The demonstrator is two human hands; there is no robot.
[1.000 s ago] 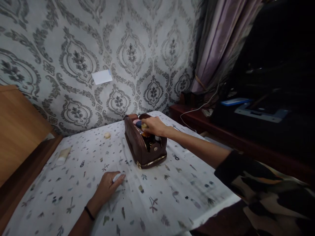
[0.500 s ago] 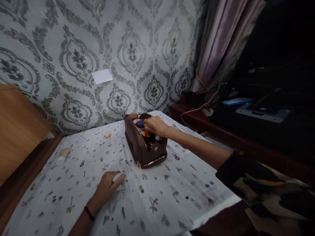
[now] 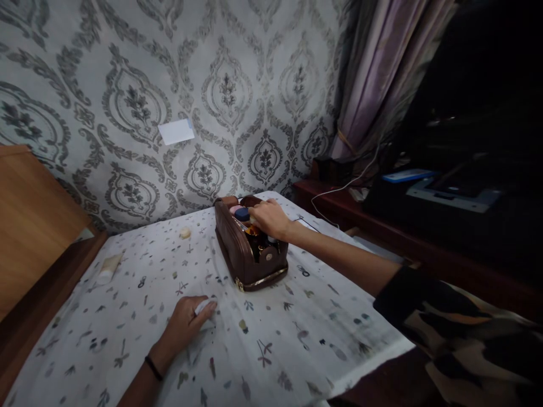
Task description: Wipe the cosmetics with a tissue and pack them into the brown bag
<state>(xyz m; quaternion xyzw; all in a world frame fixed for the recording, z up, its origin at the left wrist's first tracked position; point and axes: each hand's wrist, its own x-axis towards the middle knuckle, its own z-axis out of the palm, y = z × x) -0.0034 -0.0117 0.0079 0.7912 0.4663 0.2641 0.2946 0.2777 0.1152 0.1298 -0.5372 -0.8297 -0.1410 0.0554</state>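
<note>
A brown zippered bag (image 3: 235, 246) stands open on the patterned white cloth (image 3: 271, 367). Inside it show a pink item, a dark blue item (image 3: 242, 214) and something shiny orange (image 3: 253, 230). My right hand (image 3: 271, 219) reaches into the bag's top from the right, fingers bent down beside the blue item; the fingertips and anything between them are hidden. Nearer to me, on the cloth, my left hand (image 3: 188, 317) is closed on a bunched white piece (image 3: 203, 306) that looks like the cloth.
A beige tube (image 3: 109, 268) lies at the left, and a small cream round item (image 3: 185, 233) lies behind and left of the bag. A wooden panel (image 3: 38, 220) borders the left. On the right are a dark red ledge (image 3: 339, 203), a white cable (image 3: 356, 180) and a curtain.
My right hand has sunk slightly deeper into the bag, and the yellowish thing seen at its fingertips is now mostly hidden. My left hand has stayed where it was.
</note>
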